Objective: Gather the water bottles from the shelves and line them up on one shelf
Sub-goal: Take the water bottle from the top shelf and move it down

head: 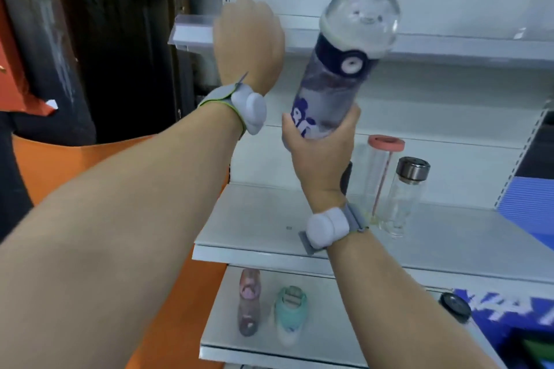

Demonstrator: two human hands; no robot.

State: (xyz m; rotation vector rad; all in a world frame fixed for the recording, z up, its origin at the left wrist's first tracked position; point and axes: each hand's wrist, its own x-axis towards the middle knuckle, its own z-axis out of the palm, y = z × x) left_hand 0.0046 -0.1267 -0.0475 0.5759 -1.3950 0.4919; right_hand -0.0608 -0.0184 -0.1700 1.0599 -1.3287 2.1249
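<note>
My left hand (250,39) is resting against the front edge of the upper shelf (449,48), fingers hidden, so I cannot tell whether it is gripping; my right hand (319,153) is clasping the base of the domed purple bottle (338,69) in the air before the shelving. I am judging the task as partly done: on the middle shelf (254,219) a clear pink-rimmed bottle (379,171) and a metal-capped glass bottle (404,195) are standing side by side, while a pink bottle (249,301) and a teal bottle (290,313) are waiting on the lower shelf (227,338). The held bottle's long axis is tilting, dome pointing up and rightward.
</note>
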